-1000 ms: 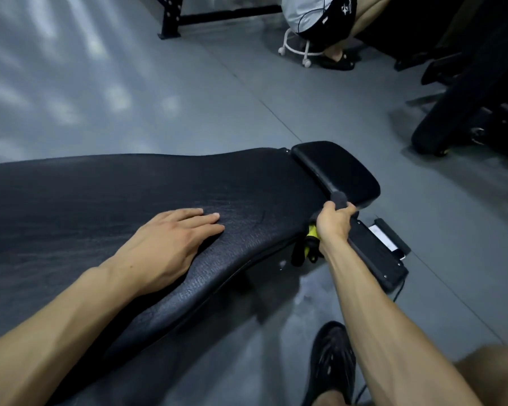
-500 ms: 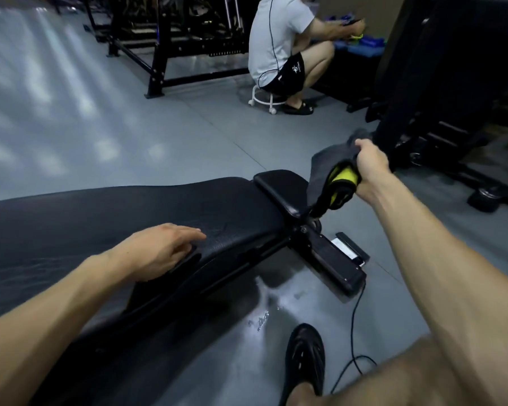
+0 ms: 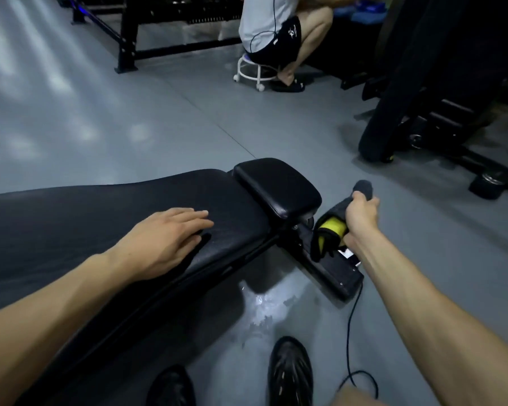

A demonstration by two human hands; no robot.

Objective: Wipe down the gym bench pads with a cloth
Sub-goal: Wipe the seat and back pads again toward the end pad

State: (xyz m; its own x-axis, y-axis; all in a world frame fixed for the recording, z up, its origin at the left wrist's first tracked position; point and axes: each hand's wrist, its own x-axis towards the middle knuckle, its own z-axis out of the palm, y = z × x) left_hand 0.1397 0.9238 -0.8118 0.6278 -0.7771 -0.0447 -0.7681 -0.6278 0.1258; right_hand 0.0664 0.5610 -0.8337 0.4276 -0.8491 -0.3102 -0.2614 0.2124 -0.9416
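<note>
Gym floor's damp; our left hand [image 3: 162, 241] lies flat-fingered on the bench pad [image 3: 100, 218], right hand [image 3: 361, 215] clenching the cloth [image 3: 329, 230] beside the seat pad [image 3: 276, 186], so wiping's probably next

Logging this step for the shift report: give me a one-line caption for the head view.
Left hand flat on the long bench pad; right hand grips a dark-and-yellow cloth beside the small end pad.

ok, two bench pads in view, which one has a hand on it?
The long back pad: the left hand rests flat on it. The small seat pad at the far end is untouched; the right hand grips the cloth beside it.
</note>
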